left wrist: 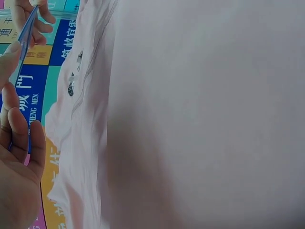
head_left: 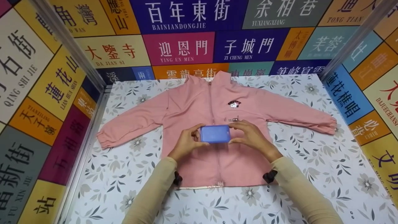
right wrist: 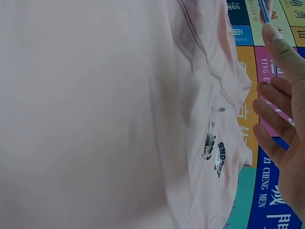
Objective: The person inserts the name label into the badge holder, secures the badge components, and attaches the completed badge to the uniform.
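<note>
The left hand (head_left: pixel 186 142) and the right hand (head_left: pixel 251 137) pinch opposite ends of a flat blue case (head_left: pixel 215 134), thumbs at its lower edge in the head view, fingers at its upper edge. The case is rectangular with rounded corners and a smooth face. Beneath the fingers lies a pink jacket (head_left: pixel 194 168) of thin, lightly creased cloth, with elasticated, gathered cuffs. Its zip (head_left: pixel 218 158) runs under the case, and a dark-and-white printed motif (head_left: pixel 234 104) sits beyond the right fingers. The counter (head_left: pixel 248 208) under the jacket has a white covering with grey flowers and leaves. Beyond the fingers stand wall panels (head_left: pixel 178 48) with coloured name blocks.

Only the head view shows the jacket's whole outline, its sleeves spread out to both sides of the fingers. Both wrist views show the case nearly edge-on, a thin blue strip between the fingers, with the remaining fingers loosely bent.
</note>
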Demonstrator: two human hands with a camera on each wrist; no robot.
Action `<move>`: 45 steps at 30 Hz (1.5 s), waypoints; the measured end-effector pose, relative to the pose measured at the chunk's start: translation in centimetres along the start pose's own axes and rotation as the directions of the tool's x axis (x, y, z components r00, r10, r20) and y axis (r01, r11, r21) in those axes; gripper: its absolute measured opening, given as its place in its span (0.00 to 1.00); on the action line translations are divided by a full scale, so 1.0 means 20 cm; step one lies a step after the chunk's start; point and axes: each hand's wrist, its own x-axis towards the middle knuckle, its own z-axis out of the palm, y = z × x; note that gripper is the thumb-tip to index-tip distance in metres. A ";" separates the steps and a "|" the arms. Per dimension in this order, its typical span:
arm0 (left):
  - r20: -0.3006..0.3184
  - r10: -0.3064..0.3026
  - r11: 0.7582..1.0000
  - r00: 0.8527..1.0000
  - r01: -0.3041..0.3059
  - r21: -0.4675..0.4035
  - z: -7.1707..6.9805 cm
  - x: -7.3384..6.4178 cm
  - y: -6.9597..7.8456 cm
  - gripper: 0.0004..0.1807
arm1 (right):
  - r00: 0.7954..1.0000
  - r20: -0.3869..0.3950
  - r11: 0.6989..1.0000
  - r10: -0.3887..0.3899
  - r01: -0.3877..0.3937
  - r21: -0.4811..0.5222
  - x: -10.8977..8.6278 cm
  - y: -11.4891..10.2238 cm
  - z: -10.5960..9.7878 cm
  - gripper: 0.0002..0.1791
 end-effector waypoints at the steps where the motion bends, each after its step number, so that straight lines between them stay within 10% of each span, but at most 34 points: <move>1: -0.001 0.000 1.000 1.000 0.000 0.005 0.00 0.00 0.00 0.41 | 1.000 0.004 1.000 0.008 -0.008 0.002 0.00 0.00 0.00 0.40; 45: -0.038 0.028 0.998 0.999 -0.030 -0.057 0.02 -0.02 -0.02 0.39 | 0.999 -0.053 1.000 0.014 -0.013 0.008 0.01 -0.01 0.00 0.41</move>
